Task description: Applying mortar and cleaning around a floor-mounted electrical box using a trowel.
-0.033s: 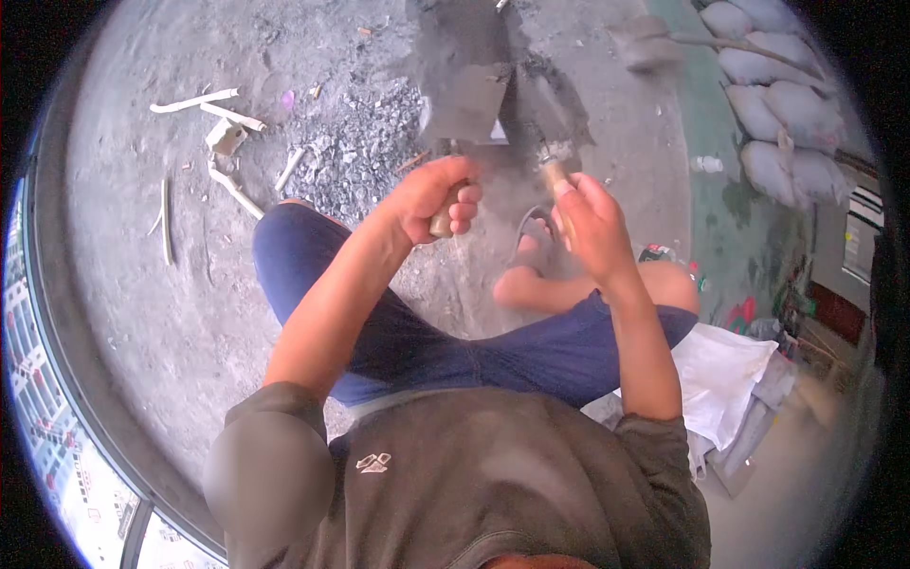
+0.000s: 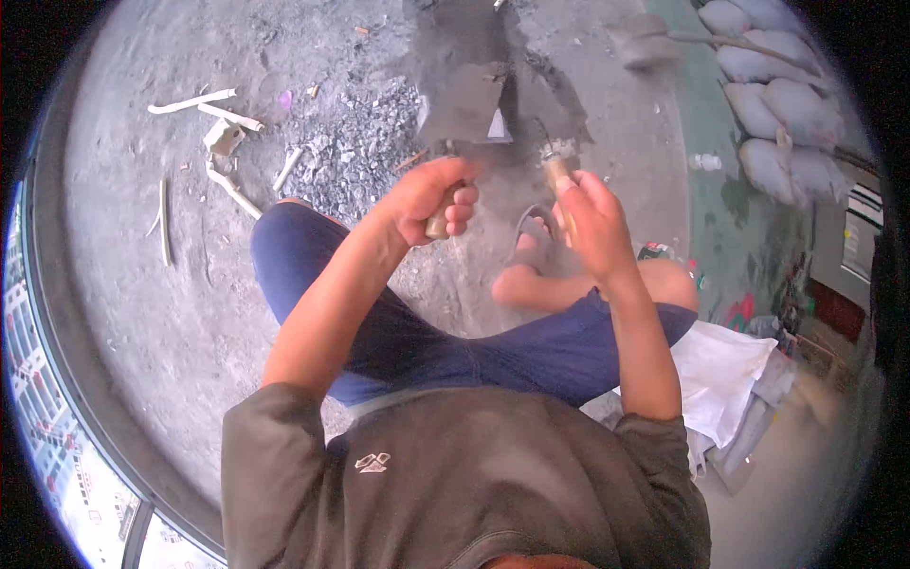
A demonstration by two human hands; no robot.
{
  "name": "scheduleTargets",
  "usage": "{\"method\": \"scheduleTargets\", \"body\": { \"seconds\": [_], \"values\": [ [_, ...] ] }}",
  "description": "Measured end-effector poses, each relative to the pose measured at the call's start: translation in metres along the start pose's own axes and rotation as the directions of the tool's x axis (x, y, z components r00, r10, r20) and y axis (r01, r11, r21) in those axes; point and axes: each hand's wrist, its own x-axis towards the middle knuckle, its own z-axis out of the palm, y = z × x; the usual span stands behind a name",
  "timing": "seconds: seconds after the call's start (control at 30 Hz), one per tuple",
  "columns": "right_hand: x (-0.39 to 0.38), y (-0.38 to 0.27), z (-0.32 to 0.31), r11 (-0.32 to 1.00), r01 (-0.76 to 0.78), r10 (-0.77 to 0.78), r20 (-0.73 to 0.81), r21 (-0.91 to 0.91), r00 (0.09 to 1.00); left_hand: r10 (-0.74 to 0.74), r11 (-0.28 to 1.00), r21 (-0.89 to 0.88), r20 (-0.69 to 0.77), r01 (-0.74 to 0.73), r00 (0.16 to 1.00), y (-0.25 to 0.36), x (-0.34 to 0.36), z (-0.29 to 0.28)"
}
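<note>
1. Two wooden handles are what the work turns on, just ahead of the person's crossed legs. The left handle (image 2: 437, 226) pokes out below the left grip (image 2: 441, 202); the right handle (image 2: 557, 171) leans up out of the right grip (image 2: 594, 218).
2. Both grips are clamped: the left is a full fist on its handle, the right is wrapped round the other with the thumb along it. They stand apart, not touching.
3. Past the right handle I see a metal collar and pale grit; the left one's far end is lost in blur. Whether the two belong to one tool — I can't tell.
4. Beyond is a dark slab (image 2: 464, 112), dust hazing the air before it.
5. I'd judge the work partway along: a broad spread of grey rubble (image 2: 351, 152) already lies loose beside it, while the slab looks to be in one piece. How much is left doesn't show.
6. Farther out — pale sticks (image 2: 192, 101) on the ground to the left, sacks (image 2: 773, 169) to the right, a white cloth (image 2: 716, 379) near the right knee.
</note>
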Motion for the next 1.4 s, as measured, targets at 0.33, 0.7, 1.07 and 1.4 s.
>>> {"method": "scheduleTargets", "body": {
  "seconds": [0.33, 0.7, 1.07, 1.4],
  "values": [
    [0.007, 0.011, 0.000, 0.999, 0.041, -0.041, 0.016, 0.011, 0.999, -0.118, 0.991, 0.061, -0.002, 0.118, 0.993, -0.046, -0.029, 0.012],
    [-0.005, 0.007, 0.001, 0.978, 0.083, -0.066, 0.096, -0.191, 0.993, -0.118, 0.993, 0.001, 0.029, 0.118, 0.993, -0.020, -0.010, -0.002],
    [0.018, 0.017, 0.019, 0.997, 0.079, -0.076, -0.113, 0.022, 0.991, -0.109, 0.993, 0.040, -0.009, 0.109, 0.994, -0.032, -0.039, 0.002],
    [0.015, -0.028, -0.053, 0.999, -0.034, 0.042, 0.254, -0.036, 0.966, -0.037, 0.849, 0.518, -0.142, 0.106, 0.989, 0.027, -0.086, -0.018]
  ]
}}
